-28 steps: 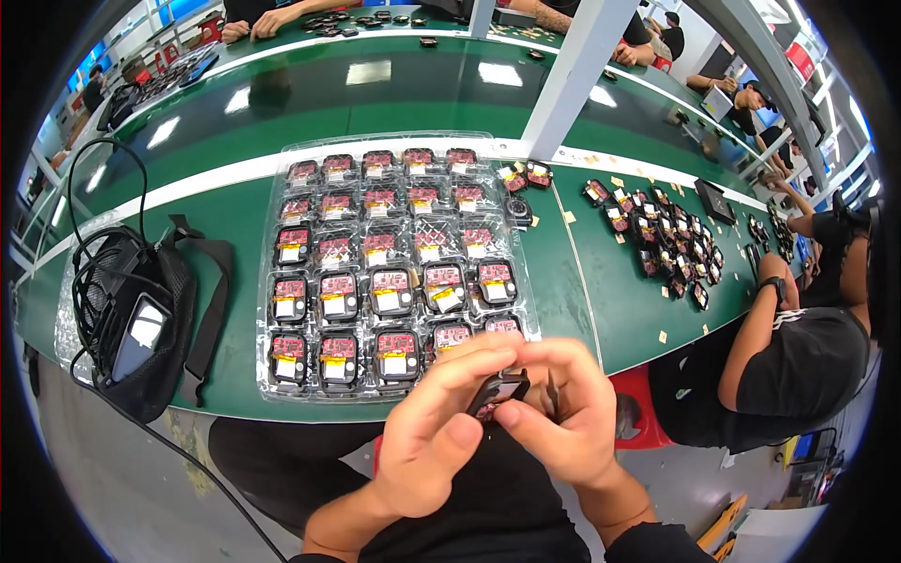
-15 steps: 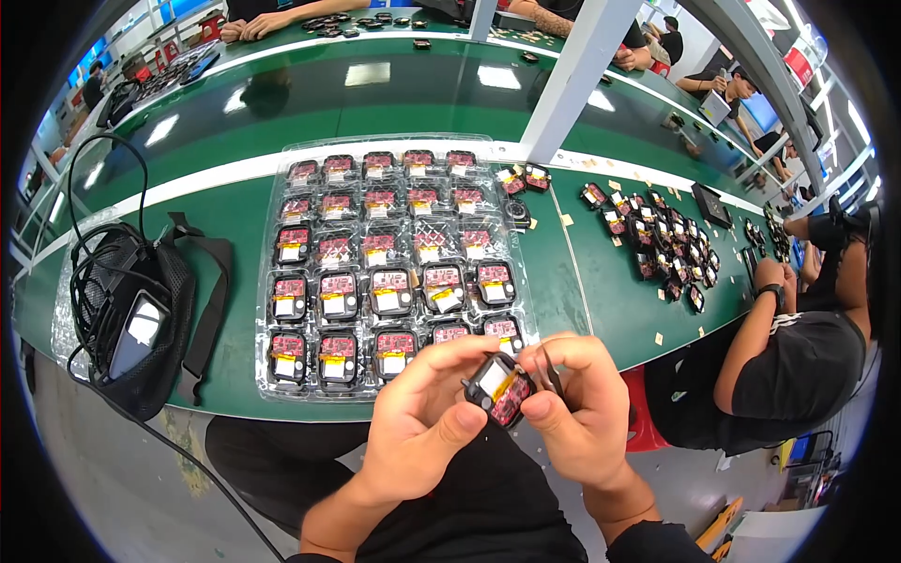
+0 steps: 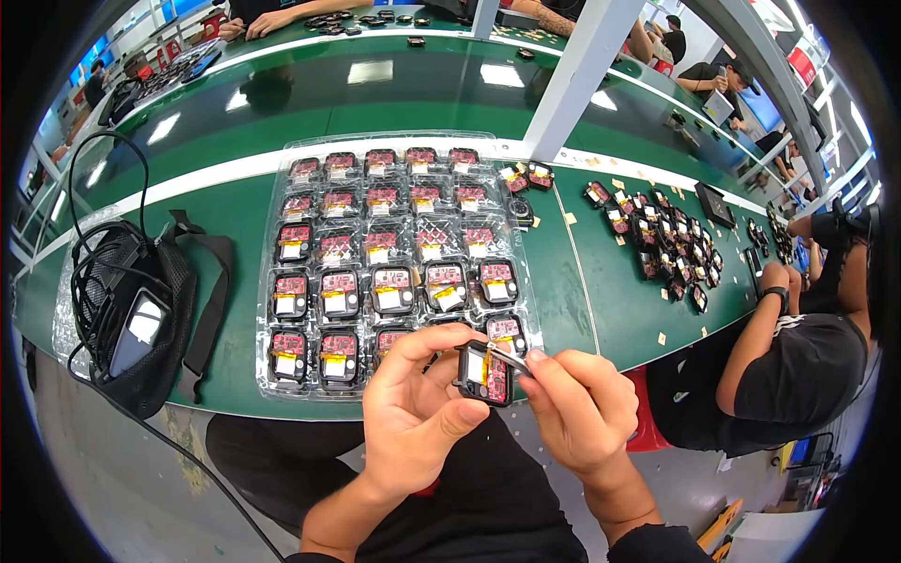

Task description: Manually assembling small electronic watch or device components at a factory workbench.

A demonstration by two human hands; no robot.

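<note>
My left hand point(image 3: 413, 408) grips a small black watch-like case point(image 3: 486, 377) by its edges, above the table's near edge. Inside the case are a red circuit board, a white rectangle and a yellow strip. My right hand point(image 3: 584, 413) pinches metal tweezers point(image 3: 510, 359), whose tips reach over the upper part of the case; whether they touch it I cannot tell. Just beyond my hands lies a clear plastic tray point(image 3: 267, 328) with rows of similar open cases. My left hand hides part of its nearest row.
A black mesh bag point(image 3: 174, 291) with cables and a phone sits at the left. Many similar cases point(image 3: 671, 235) are heaped on the right of the green table point(image 3: 563, 272). A grey post point(image 3: 568, 84) rises beyond the tray. A co-worker point(image 3: 798, 366) sits at the right.
My right hand has turned, bringing the tweezers from beside the case to over its top. The case has shifted slightly left and been turned more upright in my left hand.
</note>
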